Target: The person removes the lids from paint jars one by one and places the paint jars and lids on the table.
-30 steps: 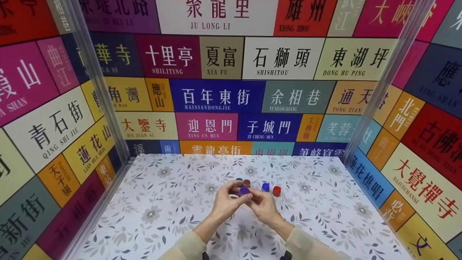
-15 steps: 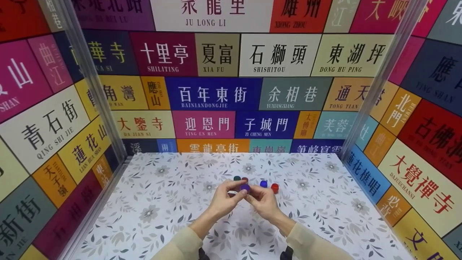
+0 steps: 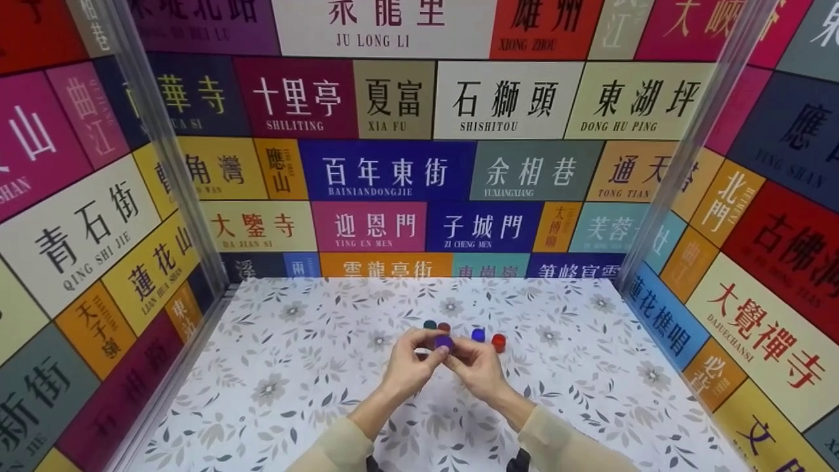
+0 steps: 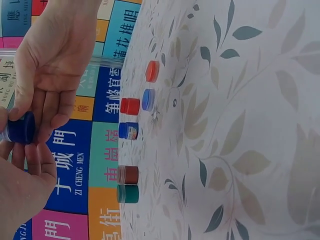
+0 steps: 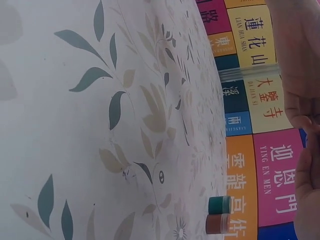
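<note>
- While both hands meet above the flowery table (image 3: 295,367), a small vial with a purple cap (image 3: 444,341) sits between their fingertips.
- The left hand (image 3: 408,367) curls its fingers around the vial from the left side, with the thumb near the cap.
- The right hand (image 3: 477,368) pinches the same vial from the right side, and its fingers (image 4: 47,112) bend down over the dark cap (image 4: 21,128) in the left wrist view.
- The vial is up in the air, not touching the table, and it lies right where the two sets of fingertips come together.
- Just behind the hands, more little vials stand on the table: one with a green cap (image 3: 430,324) touching one with a brown cap (image 3: 444,326), then a blue cap (image 3: 479,335) and a red cap (image 3: 499,342) farther right.
- Seen from the left wrist, an orange cap (image 4: 152,71) and a second blue one (image 4: 148,99) also show near the red one.
- Colourful walls with big Chinese signs (image 3: 387,170) stand all around the table.
- Pale sleeves (image 3: 341,446) cover both arms.
</note>
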